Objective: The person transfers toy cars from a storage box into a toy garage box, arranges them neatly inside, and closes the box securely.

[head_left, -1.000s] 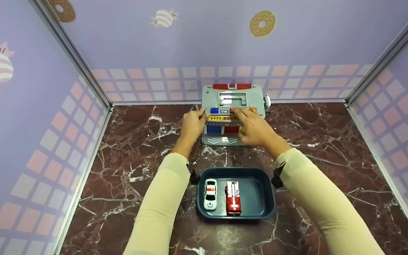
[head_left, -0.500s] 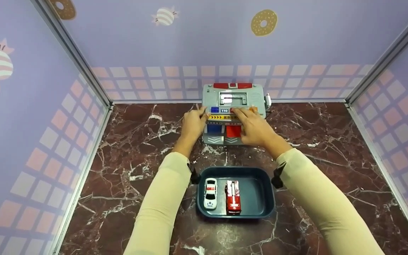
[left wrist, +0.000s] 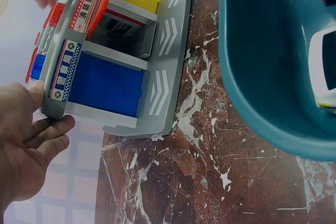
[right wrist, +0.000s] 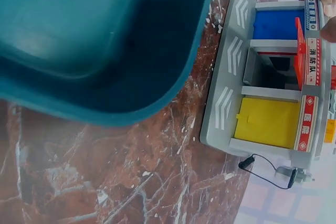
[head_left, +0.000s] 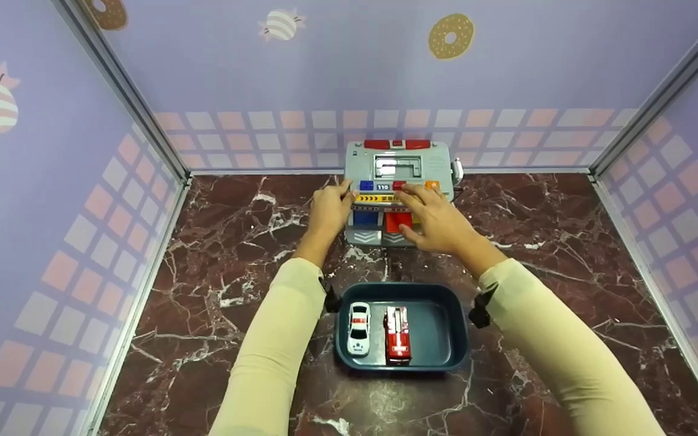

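Left fingers point(left wrist: 58, 129) round the edge of one toy garage point(head_left: 397, 179), right fingers point(head_left: 420, 195) wide above, two toy vehicles point(head_left: 398, 336) in one tray point(head_left: 437, 333)

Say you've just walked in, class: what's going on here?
A person's left hand grips one end of a grey toy garage, while the right hand is over its front edge near the red button, contact unclear. The red door is raised; the blue door and yellow door are closed. In front, a teal tray holds a white toy car and a red truck.
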`<state>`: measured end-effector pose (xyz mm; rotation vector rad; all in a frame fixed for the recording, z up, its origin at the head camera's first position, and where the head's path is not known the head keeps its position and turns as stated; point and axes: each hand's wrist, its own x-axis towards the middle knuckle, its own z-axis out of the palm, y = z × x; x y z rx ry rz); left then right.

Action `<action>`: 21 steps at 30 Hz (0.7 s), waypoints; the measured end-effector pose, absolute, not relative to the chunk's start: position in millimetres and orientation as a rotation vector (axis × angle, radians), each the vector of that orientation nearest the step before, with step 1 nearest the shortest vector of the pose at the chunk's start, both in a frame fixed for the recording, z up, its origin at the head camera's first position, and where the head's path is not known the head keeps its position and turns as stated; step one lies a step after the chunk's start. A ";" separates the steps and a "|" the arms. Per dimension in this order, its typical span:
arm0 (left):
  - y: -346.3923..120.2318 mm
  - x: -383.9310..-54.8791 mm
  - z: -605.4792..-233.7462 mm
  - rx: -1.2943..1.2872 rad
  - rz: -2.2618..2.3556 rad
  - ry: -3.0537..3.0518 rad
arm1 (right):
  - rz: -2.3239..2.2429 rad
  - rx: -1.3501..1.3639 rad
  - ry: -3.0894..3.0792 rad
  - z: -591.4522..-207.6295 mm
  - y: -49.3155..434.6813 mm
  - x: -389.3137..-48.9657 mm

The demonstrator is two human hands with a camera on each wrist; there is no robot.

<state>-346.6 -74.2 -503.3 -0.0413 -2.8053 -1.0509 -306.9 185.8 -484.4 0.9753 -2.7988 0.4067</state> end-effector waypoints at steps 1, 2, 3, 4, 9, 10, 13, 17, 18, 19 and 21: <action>-74.5 -346.7 -503.2 -0.045 -1.052 -2.806 | 0.407 0.976 -2.794 -484.3 187.1 -304.7; -74.7 -346.8 -503.0 -0.044 -1.054 -2.807 | 0.407 0.980 -2.782 -484.7 188.6 -302.5; -74.8 -346.6 -502.7 -0.042 -1.058 -2.808 | 0.414 0.986 -2.770 -485.1 190.0 -300.0; -75.0 -346.6 -502.6 -0.041 -1.057 -2.809 | 0.413 0.992 -2.758 -485.7 191.3 -297.2; -75.9 -346.0 -503.4 -0.040 -1.042 -2.813 | 0.398 1.051 -2.665 -490.7 197.0 -282.3; -76.0 -346.0 -503.5 -0.040 -1.037 -2.815 | 0.394 1.065 -2.648 -491.6 198.0 -279.3; -76.3 -345.9 -503.6 -0.046 -1.038 -2.816 | 0.388 1.102 -2.600 -494.4 200.8 -269.9; -76.8 -345.9 -503.3 -0.058 -1.043 -2.808 | 0.368 1.132 -2.582 -497.8 203.4 -254.3; -77.1 -346.0 -503.3 -0.064 -1.042 -2.803 | 0.355 1.141 -2.585 -498.7 203.6 -250.1; -77.1 -346.1 -503.4 -0.068 -1.044 -2.800 | 0.350 1.154 -2.585 -499.9 203.8 -245.9; -77.1 -346.4 -503.6 -0.084 -1.038 -2.792 | 0.337 1.189 -2.579 -502.3 203.2 -237.9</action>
